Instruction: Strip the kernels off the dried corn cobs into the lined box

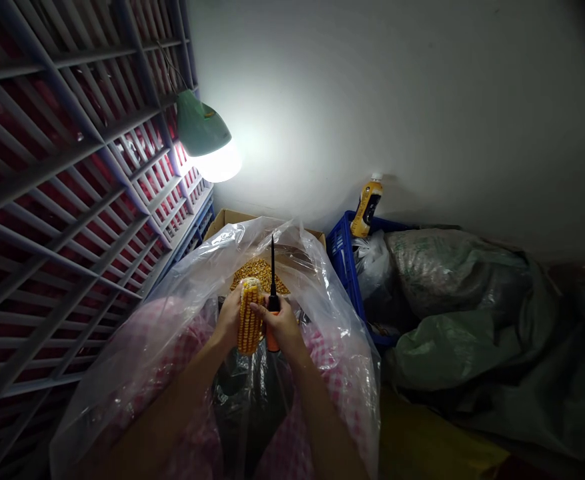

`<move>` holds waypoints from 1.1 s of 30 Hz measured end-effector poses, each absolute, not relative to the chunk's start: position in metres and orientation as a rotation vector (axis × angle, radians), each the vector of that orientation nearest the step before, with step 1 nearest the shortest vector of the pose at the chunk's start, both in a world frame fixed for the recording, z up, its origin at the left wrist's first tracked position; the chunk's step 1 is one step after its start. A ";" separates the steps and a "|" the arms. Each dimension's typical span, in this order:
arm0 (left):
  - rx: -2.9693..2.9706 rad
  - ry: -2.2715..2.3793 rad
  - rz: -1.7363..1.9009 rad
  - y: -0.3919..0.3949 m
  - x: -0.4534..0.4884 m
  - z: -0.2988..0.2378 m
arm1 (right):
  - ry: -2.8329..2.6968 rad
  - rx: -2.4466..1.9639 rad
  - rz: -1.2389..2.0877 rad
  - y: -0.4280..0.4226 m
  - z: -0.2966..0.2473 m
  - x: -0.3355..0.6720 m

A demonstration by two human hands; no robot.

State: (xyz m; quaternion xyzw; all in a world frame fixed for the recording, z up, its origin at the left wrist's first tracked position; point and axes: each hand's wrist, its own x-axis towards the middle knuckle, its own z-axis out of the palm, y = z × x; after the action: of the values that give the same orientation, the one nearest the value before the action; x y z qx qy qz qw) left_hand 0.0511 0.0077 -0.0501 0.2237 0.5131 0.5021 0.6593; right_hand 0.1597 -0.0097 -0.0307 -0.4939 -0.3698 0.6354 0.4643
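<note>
Holding: one corn cob [249,327], the landmark for this entry, set between two bare hands, its pale tip pointing away from the wearer.

Left hand [229,319]: grasping the cob, palm and fingers along its left side.

Right hand [285,327]: gripping a pointed tool [273,303] with orange-and-black handle and dark shaft; the thumb reaches across to the cob's right side. The tool stands just right of the cob, its shaft pointing beyond the cob's tip.

Containers, placed from the cob:

Clear plastic bag [329,293]: spread around and beneath it on both sides; loose yellow kernels [255,268] lie heaped inside, just beyond the cob's tip.

Cardboard box [232,217]: beyond the cob and the kernels, edges showing behind the plastic.

Blue crate [342,257]: right of the cob, containing a whitish plastic bag [372,260]. A yellow bottle [367,208], white-capped, leans at the crate's far side; its exact support cannot be told.

Greenish sack [457,273]: farther right of the cob, bulging, contents hidden.

Slatted crates [87,173]: left of the cob, reddish contents behind the slats, unidentifiable.

Lit lamp [206,130]: beyond and left of the cob, hanging beside the slats.
</note>
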 end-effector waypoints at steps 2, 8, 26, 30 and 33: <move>0.387 1.092 1.062 0.009 0.052 -0.047 | -0.919 -1.222 1.543 -0.010 -0.034 0.159; 0.337 0.957 1.016 0.009 0.055 -0.037 | -0.980 -1.250 1.520 -0.007 -0.044 0.160; 0.414 0.987 1.061 0.008 0.057 -0.039 | -0.684 -1.201 1.655 -0.003 -0.035 0.161; 0.382 1.037 1.059 0.006 0.059 -0.040 | -0.686 -1.226 1.644 -0.003 -0.038 0.159; 0.355 1.015 1.067 0.006 0.058 -0.041 | -0.686 -1.232 1.641 -0.004 -0.039 0.157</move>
State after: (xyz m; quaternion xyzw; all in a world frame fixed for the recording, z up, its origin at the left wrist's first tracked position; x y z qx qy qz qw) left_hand 0.0579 0.0059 -0.0409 0.1611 0.4603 0.4839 0.7267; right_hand 0.1568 -0.0036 -0.0387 -0.5027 -0.2800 0.6694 0.4699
